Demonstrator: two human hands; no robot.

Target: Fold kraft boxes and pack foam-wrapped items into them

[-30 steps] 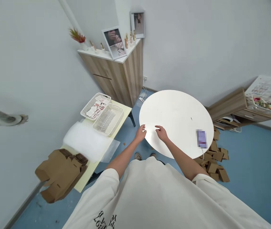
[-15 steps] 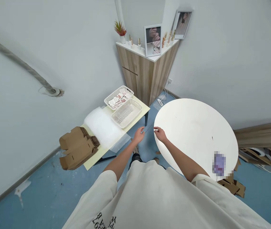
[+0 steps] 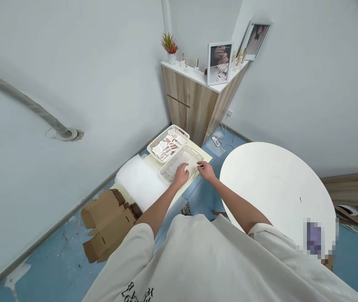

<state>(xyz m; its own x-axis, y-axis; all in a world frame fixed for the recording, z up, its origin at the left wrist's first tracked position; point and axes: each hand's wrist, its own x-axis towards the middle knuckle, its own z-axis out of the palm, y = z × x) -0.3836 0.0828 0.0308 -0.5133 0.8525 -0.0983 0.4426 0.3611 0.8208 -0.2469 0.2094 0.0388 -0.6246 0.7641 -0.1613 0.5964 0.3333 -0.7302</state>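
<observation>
Above the near white basket [image 3: 163, 175], which has clear plastic pieces in it, my two hands face each other a short gap apart. My left hand [image 3: 181, 174] has curled fingers, its thumb toward the right hand. Thumb and fingers of my right hand [image 3: 207, 171] are pinched by the basket's right end. Anything clear between the hands blends into the basket behind. The far white basket [image 3: 183, 131] holds several small white-and-red printed packets [image 3: 168, 147].
Both baskets stand on a pale yellow table [image 3: 205, 156], beside a white foam-like stack [image 3: 141, 180] and folded brown cardboard boxes [image 3: 109, 222]. A round white table [image 3: 270, 180] is at right, with a blurred purple item [image 3: 314, 238]. Behind stands a wooden corner cabinet [image 3: 191, 100].
Both hands have moved from the gap between the tables to over the near basket. A thin clear piece showed between them earlier. The view has shifted left and up.
</observation>
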